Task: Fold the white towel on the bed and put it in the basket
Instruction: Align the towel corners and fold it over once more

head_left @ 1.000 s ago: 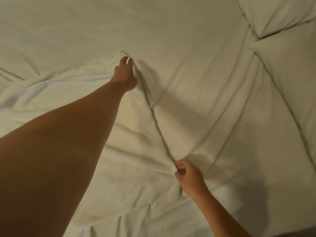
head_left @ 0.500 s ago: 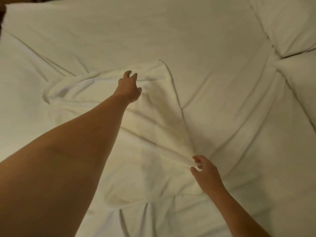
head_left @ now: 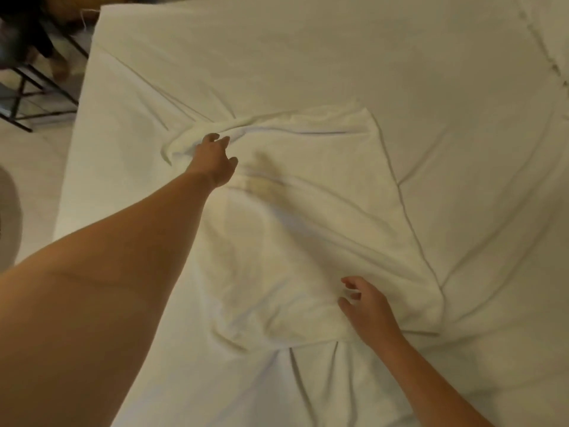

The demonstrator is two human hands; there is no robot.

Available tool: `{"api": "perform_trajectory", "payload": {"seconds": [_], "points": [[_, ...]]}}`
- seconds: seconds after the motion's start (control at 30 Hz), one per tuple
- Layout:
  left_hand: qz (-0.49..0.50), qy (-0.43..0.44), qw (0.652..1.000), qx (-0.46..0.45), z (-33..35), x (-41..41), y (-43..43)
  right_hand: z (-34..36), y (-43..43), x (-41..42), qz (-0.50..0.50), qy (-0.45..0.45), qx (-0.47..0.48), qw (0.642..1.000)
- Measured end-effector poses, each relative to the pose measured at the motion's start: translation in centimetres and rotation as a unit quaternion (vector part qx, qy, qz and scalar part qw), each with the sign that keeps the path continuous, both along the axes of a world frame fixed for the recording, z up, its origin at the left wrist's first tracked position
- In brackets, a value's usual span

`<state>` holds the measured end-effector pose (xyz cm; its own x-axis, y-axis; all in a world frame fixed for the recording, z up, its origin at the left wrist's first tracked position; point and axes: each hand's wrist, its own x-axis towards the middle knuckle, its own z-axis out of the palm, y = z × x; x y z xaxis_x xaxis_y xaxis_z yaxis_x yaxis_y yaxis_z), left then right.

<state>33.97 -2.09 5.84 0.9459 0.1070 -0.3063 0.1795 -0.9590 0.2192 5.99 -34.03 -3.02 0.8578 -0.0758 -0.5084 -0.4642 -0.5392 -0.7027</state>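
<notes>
The white towel (head_left: 308, 217) lies rumpled on the bed (head_left: 308, 57), its right edge straight and its far left part bunched into a roll. My left hand (head_left: 215, 161) stretches out over that bunched far-left part, fingers spread and resting on the cloth, holding nothing. My right hand (head_left: 365, 306) hovers at the towel's near edge with fingers apart and nothing in it. No basket is in view.
The bed sheet is creased around the towel. A pillow (head_left: 554, 41) lies at the far right. Past the bed's left edge are pale floor (head_left: 27, 167) and a dark metal frame (head_left: 34, 87).
Both hands have let go of the towel's right edge. My left hand moved left onto the bunched part, and my right hand opened and slid left over the near edge.
</notes>
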Motion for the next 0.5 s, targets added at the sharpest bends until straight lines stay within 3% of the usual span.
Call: {"api": "perform_trajectory", "payload": {"seconds": [0.23,0.5], "points": [[0.037,-0.007,0.999,-0.011,-0.5,-1.7,6.9,-0.6,7.2,0.2,0.068,-0.013,0.019,0.997],[0.050,-0.007,0.998,-0.043,-5.2,0.5,12.6,-2.1,17.9,-0.1,0.067,-0.055,0.030,0.996]]}}
